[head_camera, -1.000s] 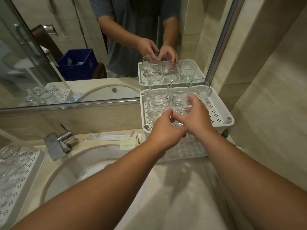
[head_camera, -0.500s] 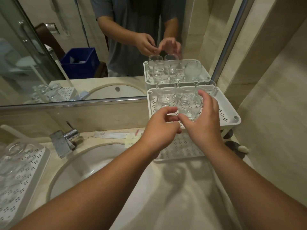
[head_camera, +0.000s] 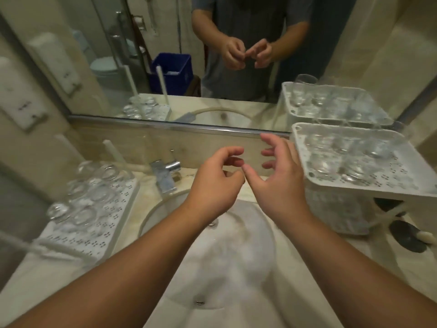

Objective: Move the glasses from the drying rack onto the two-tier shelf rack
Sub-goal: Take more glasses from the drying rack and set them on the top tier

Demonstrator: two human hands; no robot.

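The white two-tier shelf rack (head_camera: pixel 369 188) stands at the right, with several clear glasses (head_camera: pixel 343 157) on its top tier. At the left lies the white perforated drying rack (head_camera: pixel 99 230), with several upturned glasses (head_camera: pixel 94 185) on it. Both my hands hover over the sink between the two racks. My left hand (head_camera: pixel 212 185) is empty with fingers loosely curled. My right hand (head_camera: pixel 279 176) is empty with fingers spread, just left of the shelf rack. The picture is blurred by motion.
A round white sink (head_camera: pixel 212 252) fills the middle, with a chrome tap (head_camera: pixel 165 171) behind it. A wall mirror (head_camera: pixel 189 55) reflects a person, a blue crate and both racks. A dark round object (head_camera: pixel 409 235) lies on the counter right of the shelf rack.
Both hands let go of the glass on the shelf rack's top tier and drew back leftward, over the sink. The view swung left, and the drying rack came fully into sight.
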